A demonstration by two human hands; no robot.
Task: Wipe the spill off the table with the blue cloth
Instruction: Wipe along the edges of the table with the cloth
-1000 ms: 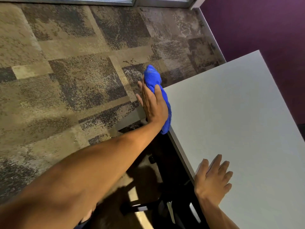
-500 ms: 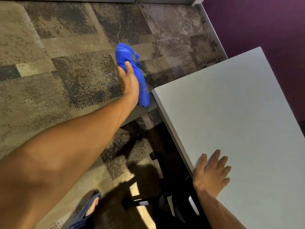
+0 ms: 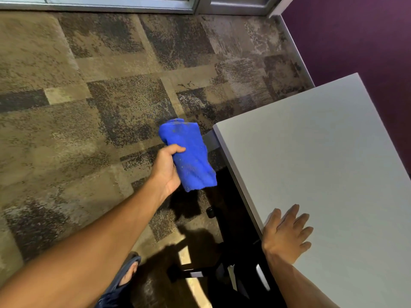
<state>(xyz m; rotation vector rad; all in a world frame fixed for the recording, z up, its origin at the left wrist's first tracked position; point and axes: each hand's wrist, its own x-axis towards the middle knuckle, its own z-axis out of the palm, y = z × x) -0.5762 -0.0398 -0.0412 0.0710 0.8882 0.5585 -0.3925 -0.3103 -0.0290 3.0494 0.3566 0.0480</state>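
Carpet lies under the cloth I see gripped shut in the left hand, held off the table, likely shedding debris, while the right hand rests open, bracing.

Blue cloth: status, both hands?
Left hand gripping blue cloth, held off the table edge, over carpet. Right hand flat on tabletop, empty. No spill visible; nothing in the way.

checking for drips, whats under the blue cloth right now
Under the blue cloth, held off the table, lies patterned carpet in shadow. The patch directly beneath is covered.
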